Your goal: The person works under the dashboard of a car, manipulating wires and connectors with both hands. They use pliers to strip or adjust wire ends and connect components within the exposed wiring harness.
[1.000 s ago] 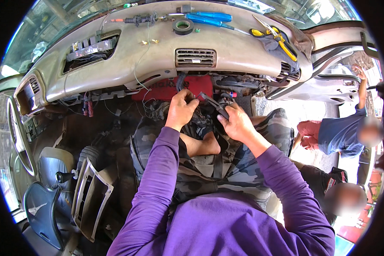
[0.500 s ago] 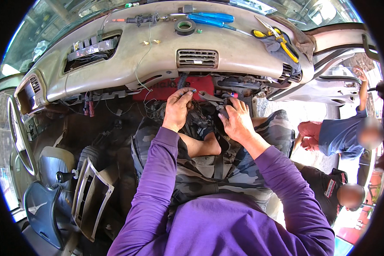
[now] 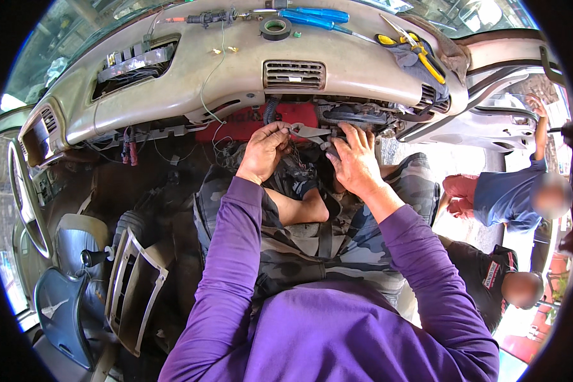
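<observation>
My left hand (image 3: pixel 263 153) is closed in a pinch at the middle of the dashboard's lower edge. What its fingertips hold is too small to make out. My right hand (image 3: pixel 358 159) grips a pair of pliers (image 3: pixel 309 131) with broad grey jaws, pointing left. The tips of the jaws meet the left fingertips. Below and between the hands hangs a tangle of thin wires (image 3: pixel 289 164), partly hidden. A red case (image 3: pixel 239 129) lies behind the left hand.
On the beige dashboard (image 3: pixel 191 83) lie blue-handled screwdrivers (image 3: pixel 318 22), black tape (image 3: pixel 275 28), yellow-handled pliers (image 3: pixel 426 60) on a glove and a soldering iron (image 3: pixel 211 18). A loose trim frame (image 3: pixel 134 293) stands lower left. Two people are outside the open door, right.
The pliers' jaws have moved left to the left fingertips and look less spread. My left hand has shifted slightly up and left. A small bluish tip seen there before is hidden now.
</observation>
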`<move>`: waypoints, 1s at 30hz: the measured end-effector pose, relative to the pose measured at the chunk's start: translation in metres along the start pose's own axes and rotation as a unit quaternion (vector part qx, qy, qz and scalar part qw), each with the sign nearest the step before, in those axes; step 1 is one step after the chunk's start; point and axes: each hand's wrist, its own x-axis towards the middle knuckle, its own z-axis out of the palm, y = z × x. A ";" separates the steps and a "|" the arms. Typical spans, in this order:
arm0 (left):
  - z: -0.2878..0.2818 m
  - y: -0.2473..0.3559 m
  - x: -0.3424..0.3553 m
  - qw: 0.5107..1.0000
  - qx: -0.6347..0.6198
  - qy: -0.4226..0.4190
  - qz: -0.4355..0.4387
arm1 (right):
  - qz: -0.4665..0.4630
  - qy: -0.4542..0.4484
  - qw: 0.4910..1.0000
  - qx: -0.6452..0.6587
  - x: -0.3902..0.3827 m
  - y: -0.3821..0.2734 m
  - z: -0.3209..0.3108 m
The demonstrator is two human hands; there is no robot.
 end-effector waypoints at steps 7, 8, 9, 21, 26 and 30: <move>-0.008 0.003 0.001 0.999 0.002 -0.029 -0.027 | 0.001 -0.013 1.000 0.022 0.000 0.004 0.002; -0.006 0.003 0.001 0.999 -0.003 -0.029 -0.026 | 0.015 -0.022 0.998 0.053 -0.002 0.006 0.007; -0.004 0.003 0.001 0.999 -0.018 -0.026 -0.025 | 0.026 -0.030 0.996 0.085 -0.001 0.005 0.007; 0.016 -0.008 -0.006 0.997 -0.047 0.063 0.006 | 0.012 0.032 0.996 -0.084 -0.002 -0.009 0.006; 0.017 -0.003 -0.007 0.997 -0.044 0.061 -0.003 | 0.003 0.033 0.996 -0.080 -0.003 -0.008 0.009; 0.014 -0.002 -0.007 0.997 -0.054 0.053 -0.010 | 0.009 0.017 0.999 -0.037 -0.002 -0.010 0.008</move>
